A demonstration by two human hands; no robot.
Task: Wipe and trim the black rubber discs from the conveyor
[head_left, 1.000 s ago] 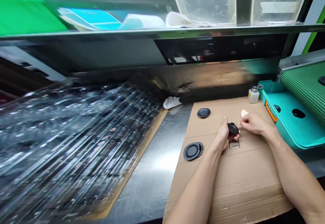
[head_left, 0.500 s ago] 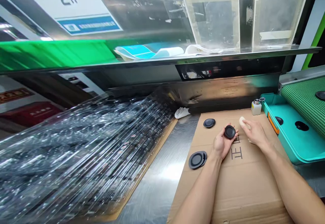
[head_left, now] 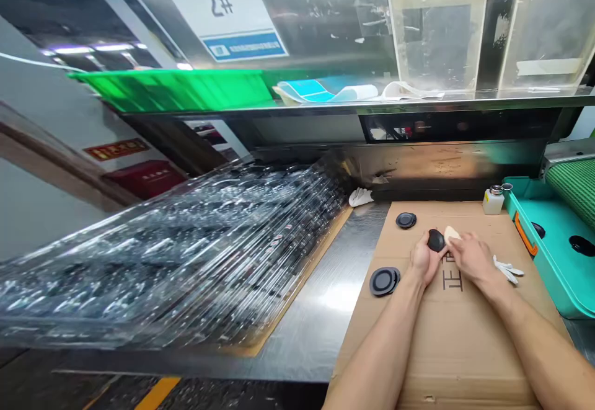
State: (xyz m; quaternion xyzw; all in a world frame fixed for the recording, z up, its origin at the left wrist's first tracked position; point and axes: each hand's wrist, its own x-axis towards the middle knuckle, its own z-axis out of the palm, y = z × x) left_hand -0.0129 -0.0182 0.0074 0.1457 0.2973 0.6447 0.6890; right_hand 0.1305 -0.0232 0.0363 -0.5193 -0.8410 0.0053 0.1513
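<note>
My left hand [head_left: 424, 261] is closed around a small round black cap [head_left: 436, 240], which lies face up in the fingers above the cardboard [head_left: 469, 342]. In my right hand [head_left: 473, 257], a cream-coloured pad [head_left: 450, 234] is pinched at the fingertips, right at the cap's right edge; whether pad and cap touch I cannot tell. Two groups of similar black round parts rest on the cardboard to the left: a smaller one [head_left: 406, 219] farther back and a larger one [head_left: 383, 281] nearer. Beside my right wrist lies a white glove [head_left: 508, 270], partly hidden by the arm.
A white pump bottle [head_left: 493, 201] stands at the back right, against a teal tray [head_left: 553, 286] with black parts in it. Beyond runs a green conveyor belt [head_left: 576, 183]. Stacked clear plastic trays [head_left: 186, 261] fill the left. A metal shelf [head_left: 325, 105] overhangs the back.
My right hand has brought the pad leftward to the cap in my left hand. The cap now shows a plainer dark face. The view has turned left, and the glove has come into sight.
</note>
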